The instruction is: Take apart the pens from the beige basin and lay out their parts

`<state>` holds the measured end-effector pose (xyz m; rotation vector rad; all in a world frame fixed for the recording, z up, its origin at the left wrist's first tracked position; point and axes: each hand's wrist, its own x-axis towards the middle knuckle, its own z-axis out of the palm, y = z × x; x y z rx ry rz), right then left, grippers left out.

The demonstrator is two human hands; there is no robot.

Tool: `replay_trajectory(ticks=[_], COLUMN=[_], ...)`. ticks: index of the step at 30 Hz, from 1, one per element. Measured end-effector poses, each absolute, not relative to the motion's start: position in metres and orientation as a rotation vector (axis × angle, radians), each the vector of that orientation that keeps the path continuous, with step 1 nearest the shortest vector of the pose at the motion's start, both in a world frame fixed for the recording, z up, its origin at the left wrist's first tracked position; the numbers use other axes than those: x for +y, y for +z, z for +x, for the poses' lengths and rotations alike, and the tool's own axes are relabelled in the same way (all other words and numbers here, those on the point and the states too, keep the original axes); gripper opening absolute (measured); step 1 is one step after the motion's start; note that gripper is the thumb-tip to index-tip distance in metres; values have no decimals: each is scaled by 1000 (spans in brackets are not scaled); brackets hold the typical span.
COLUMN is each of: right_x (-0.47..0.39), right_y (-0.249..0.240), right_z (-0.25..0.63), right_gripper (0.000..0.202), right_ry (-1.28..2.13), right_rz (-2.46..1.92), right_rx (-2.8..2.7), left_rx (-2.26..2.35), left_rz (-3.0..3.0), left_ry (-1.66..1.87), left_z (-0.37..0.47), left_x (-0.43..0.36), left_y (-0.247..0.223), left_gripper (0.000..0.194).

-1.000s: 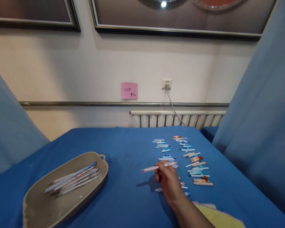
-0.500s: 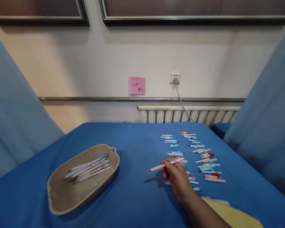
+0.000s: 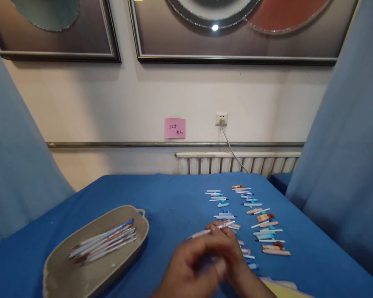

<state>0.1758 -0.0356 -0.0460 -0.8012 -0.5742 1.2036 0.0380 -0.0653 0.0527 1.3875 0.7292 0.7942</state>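
Note:
My right hand (image 3: 236, 252) is closed around a pale pink-and-white pen (image 3: 199, 234), its tip pointing left above the cloth. My left hand (image 3: 186, 260) is raised in front of the right wrist, blurred by motion. Its thumb and forefinger curve apart, and I see nothing between them; the other fingers are partly hidden. Behind and beside my right hand lie pen parts (image 3: 224, 216) in white and blue, some covered by the hands. To the left stands a beige tray (image 3: 57, 275) with a bundle of similar pens (image 3: 102, 242) in it.
A second column of pen parts (image 3: 269, 236), brown, tan and teal, runs along the right of the blue-covered table (image 3: 168, 198). Yellow paper (image 3: 279, 287) lies at the front right. Blue curtains (image 3: 338, 145) hang at both sides. A radiator (image 3: 211, 163) is behind the table.
My left hand has come into view from below and moved up beside the right. The right hand still holds the pen. The camera view has tilted upward.

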Motion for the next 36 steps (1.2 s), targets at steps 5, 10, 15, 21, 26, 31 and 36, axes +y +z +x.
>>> replay_trajectory(ticks=[5,10,15,21,26,31,36], right_x=[-37,-37,-37,-44,-57,-65,-69], right_y=[-46,-44,-46,-40,-25,-27,-34], right_z=[177,178,176,174,184,175,160], right_gripper=[30,31,31,27,48,53,34], right_ry=[1151,1200,1211,1293,1649,1874,1812], right_rz=[-827,-808,-817,-764,-589,-623,-704], right_rx=[-554,-472,-470,-494,-555,-704,-750], left_rx=[1124,1042,883,841,705,643,687], left_rz=[1399,1381,1398,1246,1007,1070,1086], left_ry=[1323,1080,909,962,954,855,815], left_z=[30,22,35,34,15,7,16], left_x=[2,18,6,5,15,18,14], left_y=[16,-9,-17,-14,-3,-1,-10], left_gripper=[28,34,35,28,23,20,21])
